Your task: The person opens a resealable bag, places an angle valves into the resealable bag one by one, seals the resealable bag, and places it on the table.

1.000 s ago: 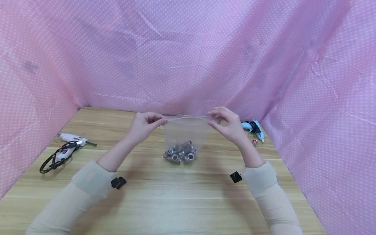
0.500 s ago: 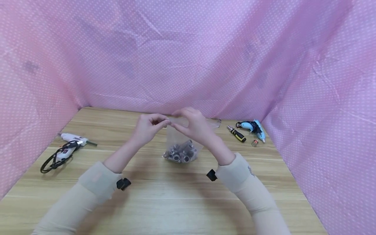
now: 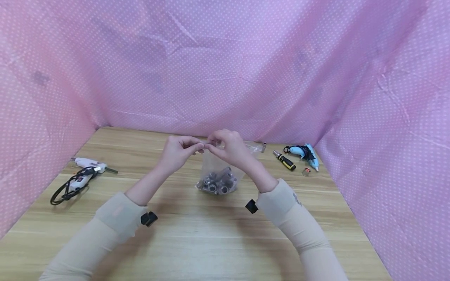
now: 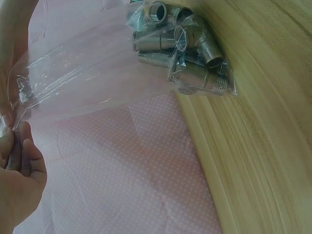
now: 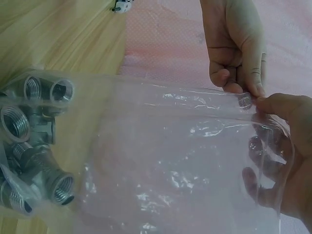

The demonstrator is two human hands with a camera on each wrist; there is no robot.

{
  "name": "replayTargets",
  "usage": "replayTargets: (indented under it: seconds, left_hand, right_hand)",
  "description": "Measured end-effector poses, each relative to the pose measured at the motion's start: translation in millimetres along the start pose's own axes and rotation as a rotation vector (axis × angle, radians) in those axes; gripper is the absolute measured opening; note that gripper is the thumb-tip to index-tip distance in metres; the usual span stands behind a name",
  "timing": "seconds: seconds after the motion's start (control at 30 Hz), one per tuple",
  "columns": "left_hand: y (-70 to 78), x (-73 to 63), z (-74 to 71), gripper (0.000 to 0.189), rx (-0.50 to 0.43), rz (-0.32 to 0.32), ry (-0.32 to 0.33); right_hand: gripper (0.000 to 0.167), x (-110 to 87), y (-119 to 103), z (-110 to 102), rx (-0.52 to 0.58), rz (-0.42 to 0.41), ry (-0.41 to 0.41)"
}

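Observation:
A clear zip-lock plastic bag [image 3: 209, 163] hangs upright with its bottom close over the wooden table. Several metal threaded pipe fittings [image 4: 195, 44] fill its lower part, elbow and straight shapes among them. With thumb and index finger, my left hand [image 3: 175, 152] pinches the bag's top left corner. My right hand [image 3: 230, 148] pinches the zip edge right beside the left fingertips. In the right wrist view, the remaining right fingers [image 5: 265, 148] show through the plastic, behind the bag. The bag's upper right part spreads out behind the right hand in the head view.
On the left lies a white glue gun [image 3: 89, 164] with a coiled black cable [image 3: 58, 195]. To the right are a black-and-yellow screwdriver [image 3: 285, 160], a light-blue glue gun [image 3: 311, 156] and a small metal piece [image 3: 306, 171]. A pink dotted curtain [image 3: 211, 78] encloses the table [image 3: 197, 242].
The right hand has let go of the bag's right corner and moved left along the top edge to the left hand's fingers. The left hand has kept its pinch, shifting slightly right.

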State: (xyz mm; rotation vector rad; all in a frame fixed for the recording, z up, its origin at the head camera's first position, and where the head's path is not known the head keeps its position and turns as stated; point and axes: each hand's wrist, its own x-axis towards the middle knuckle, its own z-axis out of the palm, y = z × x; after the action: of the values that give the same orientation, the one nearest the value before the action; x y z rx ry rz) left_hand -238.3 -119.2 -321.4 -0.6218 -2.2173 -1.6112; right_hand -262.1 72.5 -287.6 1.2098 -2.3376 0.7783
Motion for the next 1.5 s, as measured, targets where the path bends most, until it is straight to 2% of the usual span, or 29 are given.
replayTargets:
  seconds: [0.2, 0.4, 0.6, 0.73, 0.87, 1.1, 1.2, 1.5]
  left_hand:
    - [5.2, -2.0, 2.6, 0.012, 0.053, 0.028, 0.008]
    - [4.2, -6.4, 10.2, 0.009, 0.156, 0.106, 0.056]
    - [0.8, -10.4, 17.2, 0.007, 0.163, 0.19, 0.102]
    - [-2.1, -10.6, 18.7, 0.006, 0.172, 0.223, 0.112]
    - [-4.1, -8.2, 17.0, 0.007, 0.177, 0.235, 0.074]
    - [-2.8, -2.3, 11.6, 0.008, 0.179, 0.24, -0.077]
    - [-2.1, -0.8, 11.5, 0.007, 0.204, 0.252, -0.109]
    - [-2.3, -3.1, 15.9, 0.004, 0.222, 0.348, 0.013]
  right_hand:
    - [0.006, -0.6, -1, -3, 0.002, -0.006, -0.014]
    - [0.009, -3.6, -2, -7, -0.017, 0.003, -0.035]
    - [0.011, -9.9, 1, -13, -0.047, 0.003, -0.042]
    - [0.011, -14.9, 4, -15, -0.056, 0.0, -0.035]
    - [0.011, -17.7, 5, -16, -0.046, 0.005, -0.034]
    - [0.011, -17.7, 3, -16, -0.027, -0.003, -0.036]
    - [0.012, -16.4, 2, -16, -0.028, -0.011, -0.046]
    - [0.012, -17.5, 5, -17, -0.043, 0.009, -0.075]
